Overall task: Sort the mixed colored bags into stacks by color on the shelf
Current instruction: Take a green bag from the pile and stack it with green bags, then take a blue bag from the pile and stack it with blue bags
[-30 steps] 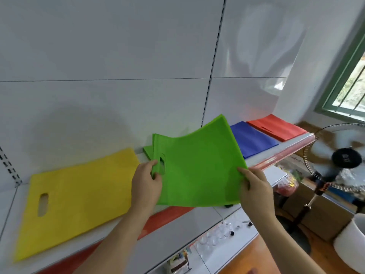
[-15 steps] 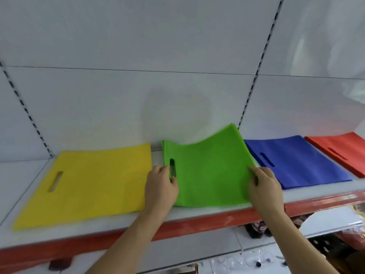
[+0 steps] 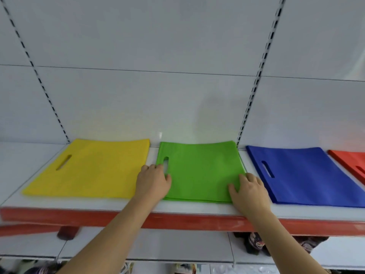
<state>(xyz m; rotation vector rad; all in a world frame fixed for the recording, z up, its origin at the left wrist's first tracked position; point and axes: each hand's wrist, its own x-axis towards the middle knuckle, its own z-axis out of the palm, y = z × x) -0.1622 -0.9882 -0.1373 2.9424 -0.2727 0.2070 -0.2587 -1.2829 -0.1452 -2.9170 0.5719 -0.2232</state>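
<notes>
The flat green cloth bag with a cut-out handle [image 3: 199, 171] lay on top of the green stack, on the white shelf with a red front edge [image 3: 177, 219]. It sat between the flat yellow cloth bag stack [image 3: 92, 167] and the flat blue cloth bag stack [image 3: 304, 175]. The left hand [image 3: 153, 180] rested on its left edge by the handle hole, with a finger or thumb at the hole. I could not tell if it pinched the cloth. The right hand [image 3: 249, 191] lay spread and flat on the near right corner.

I thought the thin bag could slide crooked if the hands pulled back fast. It might drag over the front edge. A finger caught in the hole could lift it again. A red cloth bag stack [image 3: 349, 161] lay far right.
</notes>
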